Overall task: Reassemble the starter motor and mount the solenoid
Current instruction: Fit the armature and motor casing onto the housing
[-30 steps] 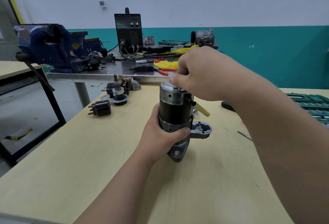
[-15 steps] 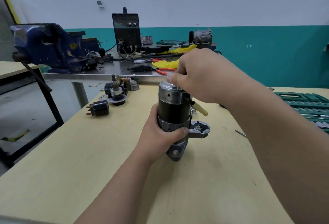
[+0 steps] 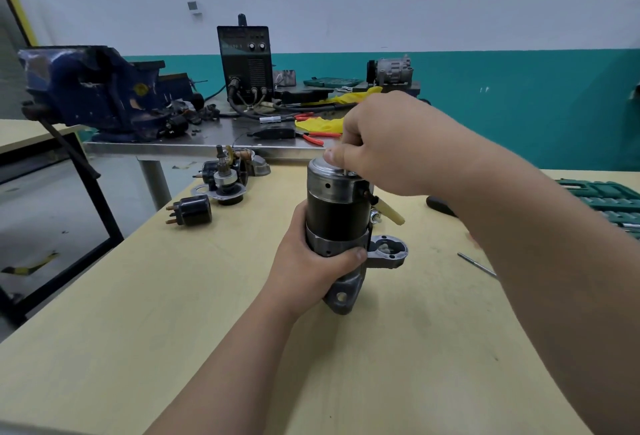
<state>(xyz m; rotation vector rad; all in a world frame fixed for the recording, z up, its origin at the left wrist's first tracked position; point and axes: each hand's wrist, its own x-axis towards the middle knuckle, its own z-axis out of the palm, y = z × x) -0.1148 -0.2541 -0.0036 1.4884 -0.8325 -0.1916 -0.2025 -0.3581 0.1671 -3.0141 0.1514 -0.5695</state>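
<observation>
- Head view: the starter motor point(image 3: 337, 213) stands upright on the pale wooden bench point(image 3: 138, 330), silver end cap on top, black body below, cast nose housing at the bottom.
- The left grip point(image 3: 308, 261) is wrapped round the motor's lower band from the left side, thumb lying across the front.
- The right grip point(image 3: 384, 147) sits directly above the end cap, fingers curled, pinching a thin metal pin point(image 3: 347, 168) that stands out of the cap; most of the pin is hidden under the fingers.
- A cream-sleeved lead point(image 3: 389, 211) sticks out of the motor's right side, above an open round mounting socket point(image 3: 386, 249).
- The black solenoid point(image 3: 192, 210) lies on its side well to the left of both grips, copper prongs pointing left.
- Just behind it is a cluster of loose motor parts point(image 3: 227, 175).
- To the right of the motor lie a thin steel rod point(image 3: 476, 263) and a green socket case point(image 3: 602, 192).
- Behind, a steel bench point(image 3: 207, 145) carries a blue vise point(image 3: 93, 92), a black power unit point(image 3: 246, 60) and red-handled pliers point(image 3: 315, 138).
</observation>
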